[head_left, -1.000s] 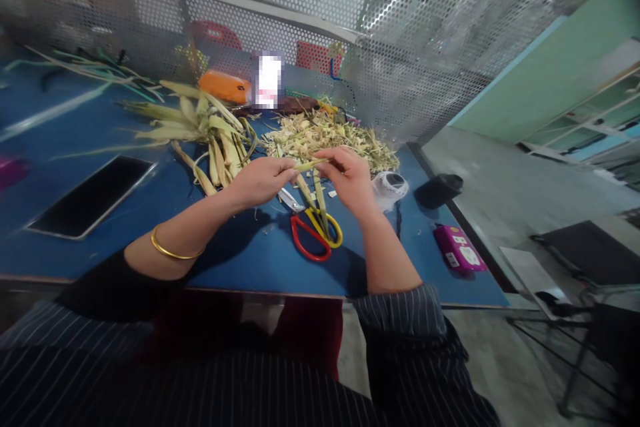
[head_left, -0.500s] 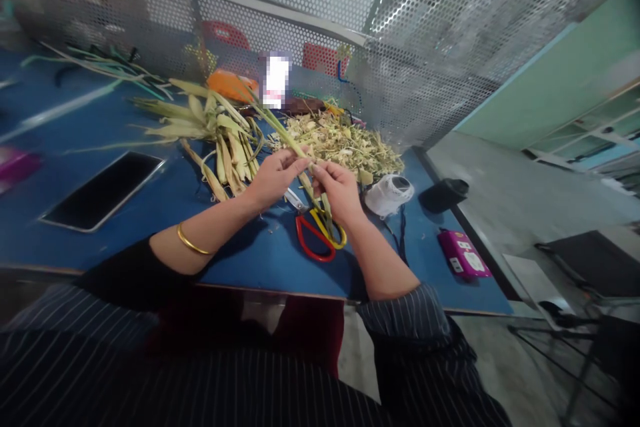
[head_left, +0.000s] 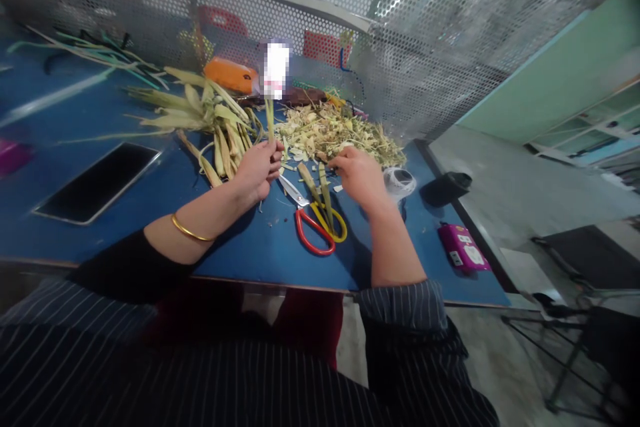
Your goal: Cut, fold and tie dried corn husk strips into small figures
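My left hand (head_left: 260, 170) is closed around the lower end of a pale green husk strip (head_left: 271, 121), which stands nearly upright. My right hand (head_left: 361, 179) hovers at the near edge of a heap of shredded husk scraps (head_left: 345, 130); its fingers are bent together, and what they hold, if anything, is hidden. Between the hands lie scissors (head_left: 316, 245) with one red and one yellow handle, blades pointing up and left. Two short husk pieces (head_left: 325, 193) rest by and across the handles. A bundle of corn husks (head_left: 185, 117) lies beyond my left hand.
A phone (head_left: 100, 180) lies at left on the blue table (head_left: 280, 270). To the right are a white thread spool (head_left: 400, 181), a black spool (head_left: 447, 189) and a purple tissue pack (head_left: 463, 248). An orange pouch (head_left: 230, 75) sits before the perforated metal screen (head_left: 280, 10).
My hands have come apart. The right has let go of the strip and moved right to the scraps; the left still holds the strip, now turned more upright.
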The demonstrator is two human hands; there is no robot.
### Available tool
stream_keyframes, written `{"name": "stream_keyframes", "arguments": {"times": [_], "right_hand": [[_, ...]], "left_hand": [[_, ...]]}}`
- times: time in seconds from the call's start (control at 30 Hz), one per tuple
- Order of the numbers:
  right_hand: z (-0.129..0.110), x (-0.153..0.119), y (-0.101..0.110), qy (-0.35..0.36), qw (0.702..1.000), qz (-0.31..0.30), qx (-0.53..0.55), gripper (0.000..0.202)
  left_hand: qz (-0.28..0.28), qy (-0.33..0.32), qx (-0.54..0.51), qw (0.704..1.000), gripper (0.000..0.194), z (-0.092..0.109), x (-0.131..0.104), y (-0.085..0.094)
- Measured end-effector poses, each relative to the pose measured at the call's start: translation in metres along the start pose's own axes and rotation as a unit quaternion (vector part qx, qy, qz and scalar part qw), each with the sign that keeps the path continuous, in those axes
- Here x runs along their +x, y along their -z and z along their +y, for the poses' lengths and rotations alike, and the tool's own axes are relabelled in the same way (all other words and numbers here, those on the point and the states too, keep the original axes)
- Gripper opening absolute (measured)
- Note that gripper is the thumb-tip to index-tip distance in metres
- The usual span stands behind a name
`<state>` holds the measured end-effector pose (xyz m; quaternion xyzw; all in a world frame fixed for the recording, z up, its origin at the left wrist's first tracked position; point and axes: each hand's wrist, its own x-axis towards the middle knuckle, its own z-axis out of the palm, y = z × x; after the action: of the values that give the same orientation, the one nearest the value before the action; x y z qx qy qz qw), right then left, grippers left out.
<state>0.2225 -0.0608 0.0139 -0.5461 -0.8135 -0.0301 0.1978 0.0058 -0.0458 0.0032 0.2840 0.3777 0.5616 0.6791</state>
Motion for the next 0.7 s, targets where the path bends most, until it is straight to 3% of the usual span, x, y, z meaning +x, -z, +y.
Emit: {"name": "stream_keyframes", "arguments": {"times": [0.13, 0.3, 0.43, 0.57, 0.63, 0.7], "right_hand": [[0.019, 0.003, -0.011, 0.065, 0.989, -0.134, -0.021, 0.04], [0.019, 0.005, -0.023, 0.094, 0.985, -0.142, 0.024, 0.024], [0.02, 0.007, -0.018, 0.109, 0.991, -0.062, 0.045, 0.02], [0.012, 0.007, -0.011, 0.08, 0.983, 0.075, 0.145, 0.011], [0.003, 0.006, -0.009, 0.017, 0.954, 0.157, 0.255, 0.005], [-0.007, 0.004, -0.009, -0.054, 0.902, 0.193, 0.382, 0.007]], "left_hand": [[-0.049, 0.019, 0.033, 0.998, 0.024, -0.008, -0.005, -0.002], [-0.085, 0.04, 0.04, 0.995, 0.022, -0.011, -0.007, -0.003], [-0.078, 0.046, 0.058, 0.994, 0.022, -0.01, -0.009, -0.005], [-0.047, 0.035, 0.081, 0.995, 0.021, -0.011, -0.01, -0.006], [-0.044, 0.033, 0.093, 0.994, 0.022, -0.013, -0.01, -0.006], [-0.065, 0.045, 0.095, 0.992, 0.025, -0.015, -0.01, -0.006]]}}
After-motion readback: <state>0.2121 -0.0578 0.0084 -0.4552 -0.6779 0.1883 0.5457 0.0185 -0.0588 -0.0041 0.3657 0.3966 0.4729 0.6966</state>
